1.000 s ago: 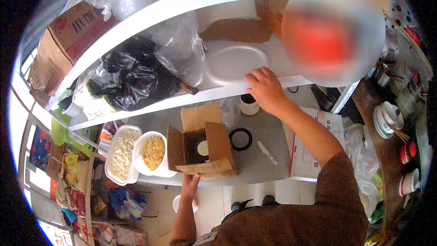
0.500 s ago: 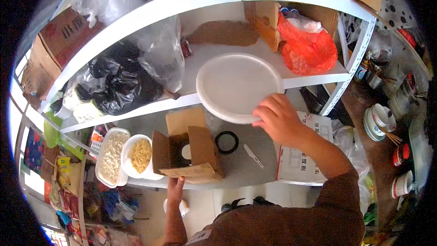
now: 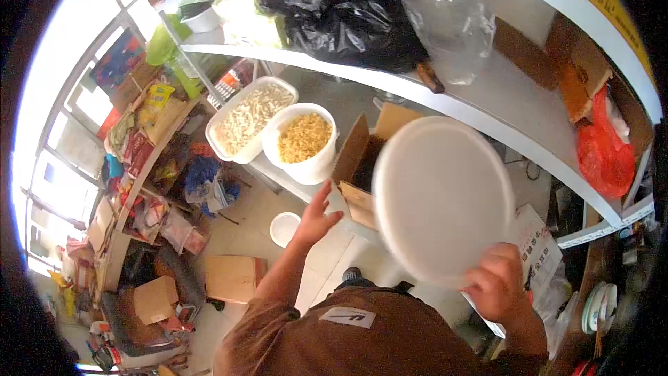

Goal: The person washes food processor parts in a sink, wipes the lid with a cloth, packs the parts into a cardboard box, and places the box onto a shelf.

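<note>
My right hand (image 3: 497,280) grips the lower rim of a large round white lid (image 3: 444,198), held up in front of an open cardboard box (image 3: 356,203). The lid hides much of that box. My left hand (image 3: 316,219) has its fingers apart and holds nothing; it is just below a white round tub (image 3: 314,167) and beside the box. Yellow crumbly food (image 3: 304,138) partly fills the tub. Left of the tub, a white rectangular container (image 3: 217,141) holds pale, short pieces (image 3: 254,120).
Above the table runs a white metal shelf (image 3: 306,61) with a black plastic bag (image 3: 355,17) and a red bag (image 3: 604,150). A cluttered side shelf (image 3: 149,160) stands at left. On the floor are a cardboard box (image 3: 233,278) and a round white object (image 3: 284,229).
The view has swung left. My left hand has let go of the cardboard box and moved towards the tub. My right hand still holds the lid, which now covers part of the box.
</note>
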Tool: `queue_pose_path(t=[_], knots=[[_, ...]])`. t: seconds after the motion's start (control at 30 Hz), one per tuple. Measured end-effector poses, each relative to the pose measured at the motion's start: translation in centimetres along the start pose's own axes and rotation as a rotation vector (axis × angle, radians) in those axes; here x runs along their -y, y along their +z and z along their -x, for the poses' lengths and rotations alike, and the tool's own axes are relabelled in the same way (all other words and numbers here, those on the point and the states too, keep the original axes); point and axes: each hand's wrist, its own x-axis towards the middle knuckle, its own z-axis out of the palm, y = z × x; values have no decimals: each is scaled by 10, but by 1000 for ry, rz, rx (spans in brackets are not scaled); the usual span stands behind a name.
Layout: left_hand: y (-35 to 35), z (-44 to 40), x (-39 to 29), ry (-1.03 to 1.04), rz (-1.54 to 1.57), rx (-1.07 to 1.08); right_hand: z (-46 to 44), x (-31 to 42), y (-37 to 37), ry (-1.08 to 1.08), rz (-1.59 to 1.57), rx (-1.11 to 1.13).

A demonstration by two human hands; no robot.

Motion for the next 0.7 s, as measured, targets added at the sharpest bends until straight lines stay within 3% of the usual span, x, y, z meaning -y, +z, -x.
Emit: queue_pose_path(t=[0.03,0.1,0.13,0.2,0.23,0.3,0.37,0.43,0.53,0.7], knots=[[-11,9,-9,134,95,-45,-13,4,13,-7,-2,-2],[-37,32,-42,115,240,-159,-47,9,38,-202,-44,6],[-44,42,-59,166,391,-139,-61,12,50,-204,-44,4],[-49,59,-99,302,644,-94,-94,18,76,-429,-45,106],[-60,64,-101,247,732,-104,-111,22,89,-434,-33,83],[-75,73,-100,71,546,-259,-138,27,107,-605,-6,144],[-91,71,-89,57,629,-339,-157,27,119,-588,15,215],[-104,58,-86,24,742,-504,-173,27,121,-496,-30,45],[-141,22,-48,174,837,-528,-163,19,125,-404,-74,2],[-171,-58,3,71,821,-515,-130,-3,107,-186,-9,-29]])
